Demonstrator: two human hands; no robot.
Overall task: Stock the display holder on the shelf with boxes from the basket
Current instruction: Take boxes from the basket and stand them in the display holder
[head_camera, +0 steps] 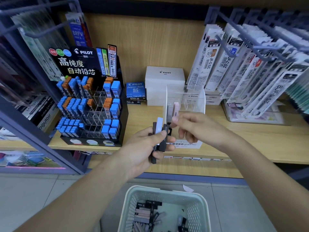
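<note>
So, left grip [147,145] clutched several slim dark & white boxes [158,125]; right grip [192,128] pinched pale pink box [176,108] at clear acrylic holder [198,104] on wooden shelf [250,141].

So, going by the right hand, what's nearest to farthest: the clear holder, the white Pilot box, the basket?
1. Clear holder, on the shelf right behind the right hand, which pinches a pink box.
2. White Pilot box, farther back, behind the holder.
3. Basket, down on the floor, below the left hand holding boxes.
</note>
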